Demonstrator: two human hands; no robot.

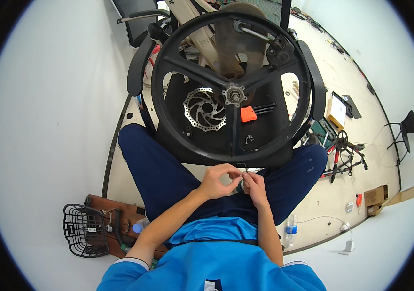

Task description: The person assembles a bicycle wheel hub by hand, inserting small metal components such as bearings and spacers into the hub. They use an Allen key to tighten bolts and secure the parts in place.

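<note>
Gripping black hex key (pixel 245 167) in right hand (pixel 256 188), near rim of three-spoke wheel (pixel 234 94) | curling left hand (pixel 215 182) alongside, fingertips together, contents indeterminable | with disc rotor (pixel 200 108) on chair seat (pixel 274 127) beneath wheel

Hex key (pixel 245 166) and wheel (pixel 234 127) are black, brake disc (pixel 198 109) silver, tool holder (pixel 248 114) orange, shirt (pixel 192 262) bright blue, trousers (pixel 156 157) navy.

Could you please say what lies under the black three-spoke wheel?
Through the wheel: a silver disc, an orange piece and small parts on a black seat. Whatever its spokes cover is hidden.
</note>
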